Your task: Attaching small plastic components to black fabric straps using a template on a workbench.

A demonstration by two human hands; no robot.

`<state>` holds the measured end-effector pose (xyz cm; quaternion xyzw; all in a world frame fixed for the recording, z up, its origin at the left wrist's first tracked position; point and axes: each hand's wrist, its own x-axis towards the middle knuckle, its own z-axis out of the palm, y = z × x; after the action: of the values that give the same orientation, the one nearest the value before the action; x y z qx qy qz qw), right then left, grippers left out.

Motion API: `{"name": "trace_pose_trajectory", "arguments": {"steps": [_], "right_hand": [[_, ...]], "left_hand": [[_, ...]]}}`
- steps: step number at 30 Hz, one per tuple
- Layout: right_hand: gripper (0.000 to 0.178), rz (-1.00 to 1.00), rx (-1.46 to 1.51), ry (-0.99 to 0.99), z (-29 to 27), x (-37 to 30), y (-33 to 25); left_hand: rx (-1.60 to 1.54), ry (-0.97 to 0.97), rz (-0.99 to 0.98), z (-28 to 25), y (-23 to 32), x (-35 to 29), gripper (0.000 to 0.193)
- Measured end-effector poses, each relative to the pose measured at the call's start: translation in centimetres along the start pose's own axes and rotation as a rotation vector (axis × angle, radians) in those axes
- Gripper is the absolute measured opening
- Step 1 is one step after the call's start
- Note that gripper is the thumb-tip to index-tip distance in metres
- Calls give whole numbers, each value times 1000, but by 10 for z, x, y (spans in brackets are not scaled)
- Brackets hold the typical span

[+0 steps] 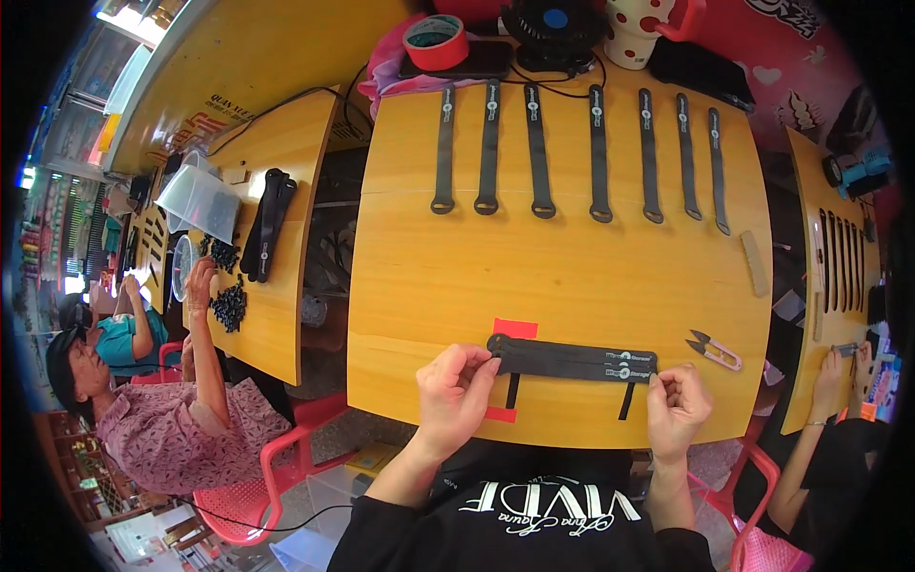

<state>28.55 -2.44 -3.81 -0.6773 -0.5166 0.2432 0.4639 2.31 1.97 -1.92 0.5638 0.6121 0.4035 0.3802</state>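
A stack of black straps (572, 360) with white printing lies sideways near the table's front edge. My left hand (456, 386) pinches its ringed left end between thumb and fingers. At the right end, my right hand (679, 405) has closed fingers against the strap corner. Two narrow black strips (626, 401) stick out toward me from under the stack. Red tape marks (516, 329) show on the table behind and in front of its left end. Thread snips (715, 350) rest to the right of the stack.
Several black straps (540, 153) lie in a spaced row across the far half of the table (429, 276). Behind them stand a tape roll (435, 43), a black fan (556, 29) and a spotted mug (633, 29). People work at side tables left and right.
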Motion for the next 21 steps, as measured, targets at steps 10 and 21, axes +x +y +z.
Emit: {"name": "trace_pose_trajectory", "arguments": {"steps": [10, 21], "right_hand": [[18, 13, -13, 10, 1, -1, -1], [18, 0, -34, 16, 2, 3, -8]], "left_hand": [[120, 54, 101, 3, -1, -1, 11], [162, 23, 116, 3, 1, 3, 9]]}}
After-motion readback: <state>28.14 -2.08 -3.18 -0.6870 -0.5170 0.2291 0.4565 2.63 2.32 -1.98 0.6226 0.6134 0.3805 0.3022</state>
